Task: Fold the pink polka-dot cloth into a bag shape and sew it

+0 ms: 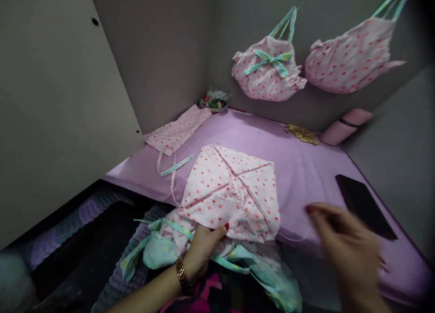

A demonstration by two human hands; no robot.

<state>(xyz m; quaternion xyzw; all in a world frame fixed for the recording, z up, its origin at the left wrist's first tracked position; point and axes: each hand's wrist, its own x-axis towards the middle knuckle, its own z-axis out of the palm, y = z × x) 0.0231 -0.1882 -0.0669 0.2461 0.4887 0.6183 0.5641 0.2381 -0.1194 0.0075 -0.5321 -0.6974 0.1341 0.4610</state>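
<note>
A pink polka-dot cloth piece [238,195] with seams crossing its panels lies over the front edge of the table and my lap. My left hand [205,245] holds its lower edge, thumb on top and the fingers hidden beneath. Mint-green cloth with ties [251,265] hangs below it. From the cloth's right side a thin white thread [295,238] runs toward my right hand [343,240]. That hand is raised at the right, blurred, with thumb and forefinger pinched together; a needle cannot be made out.
A lilac-covered table [251,132] bears a dark phone [365,206], a pink bottle [346,126], a tan heap [302,134] and a small basket [218,103]. Dotted fabric [180,129] and a mint strip [176,165] lie left. Two dotted bags [268,84] hang on the wall.
</note>
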